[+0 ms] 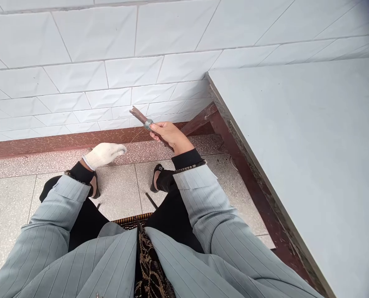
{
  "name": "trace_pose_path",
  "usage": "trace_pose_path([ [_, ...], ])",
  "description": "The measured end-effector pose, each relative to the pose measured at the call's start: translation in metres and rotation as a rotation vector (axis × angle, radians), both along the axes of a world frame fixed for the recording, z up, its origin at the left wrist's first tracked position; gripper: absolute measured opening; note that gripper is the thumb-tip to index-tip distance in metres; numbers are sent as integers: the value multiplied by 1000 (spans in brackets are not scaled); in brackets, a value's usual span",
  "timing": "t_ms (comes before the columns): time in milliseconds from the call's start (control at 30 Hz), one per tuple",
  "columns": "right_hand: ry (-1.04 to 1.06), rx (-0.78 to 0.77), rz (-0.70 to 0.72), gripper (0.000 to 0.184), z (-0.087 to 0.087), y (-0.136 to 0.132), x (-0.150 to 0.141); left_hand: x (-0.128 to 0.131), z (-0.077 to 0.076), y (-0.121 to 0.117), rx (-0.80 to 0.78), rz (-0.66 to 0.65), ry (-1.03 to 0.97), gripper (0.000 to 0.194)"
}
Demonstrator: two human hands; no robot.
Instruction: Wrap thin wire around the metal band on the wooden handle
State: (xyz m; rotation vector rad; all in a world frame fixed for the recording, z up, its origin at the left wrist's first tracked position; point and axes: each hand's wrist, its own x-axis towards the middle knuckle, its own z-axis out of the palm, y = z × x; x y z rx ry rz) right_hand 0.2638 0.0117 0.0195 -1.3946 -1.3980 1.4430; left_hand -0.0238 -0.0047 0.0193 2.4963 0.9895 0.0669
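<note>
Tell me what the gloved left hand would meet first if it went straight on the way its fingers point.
The left hand would probably meet the bare right hand, near its wrist. Their relative depth is unclear, so it might pass above or below instead.
</note>
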Motion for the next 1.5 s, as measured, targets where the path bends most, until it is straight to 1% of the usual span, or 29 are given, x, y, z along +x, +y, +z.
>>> trace_pose_path([
  [100,-220,1,14,45,-9,3,-1,2,0,-2,37,-28,11,41],
  [167,-439,15,77,41,-14,5,-4,2,0,-2,64,-36,11,41],
  [233,-675,52,205,37,-18,5,-12,3,-1,-2,95,-48,20,39],
  [300,-861,84,382,33,-21,2,-23,4,-2,-2,107,-64,20,38],
  [333,-919,77,484,32,-23,0,-30,4,-2,-3,103,-69,15,38],
  [400,-924,51,694,31,-25,-7,-45,5,-3,-3,84,-69,-1,39],
  [467,-823,-30,901,29,-25,-15,-57,6,-5,-2,60,-49,-7,38],
  [533,-688,-99,1040,25,-21,-22,-62,6,-7,0,17,-13,-14,37],
  [600,-534,-127,1102,23,-12,-26,-58,5,-8,3,-50,46,-42,36],
  [667,-367,-72,1015,20,-2,-26,-46,4,-10,5,-123,111,-82,37],
  [700,-299,-35,938,21,2,-25,-38,3,-10,6,-152,133,-103,38],
  [733,-218,7,807,24,6,-24,-30,3,-11,7,-175,142,-118,38],
  [800,6,66,454,35,10,-20,-17,5,-11,6,-214,122,-129,38],
  [867,150,86,145,45,10,-16,-9,8,-11,4,-238,92,-131,37],
  [900,176,84,39,48,9,-14,-7,9,-10,3,-245,75,-128,36],
  [933,175,79,-33,50,8,-12,-5,11,-10,2,-247,54,-127,36],
  [1000,113,70,-99,50,3,-8,-5,15,-9,-1,-235,13,-121,37],
  [1067,-25,57,-116,46,-3,-4,-7,18,-9,-3,-223,-21,-100,38],
  [1133,-234,40,-103,39,-9,0,-10,19,-11,-4,-207,-35,-75,39],
  [1233,-587,82,-12,32,-17,2,-14,20,-14,-5,-178,-60,-44,39],
  [1300,-789,149,93,32,-20,2,-18,20,-15,-5,-149,-74,-21,38],
  [1367,-948,182,213,32,-20,0,-22,19,-14,-5,-115,-65,-11,38],
  [1433,-1048,145,361,33,-19,-2,-26,18,-12,-5,-75,-37,-12,38],
  [1500,-1067,72,562,30,-17,-6,-30,17,-11,-4,-46,-15,-23,38],
])
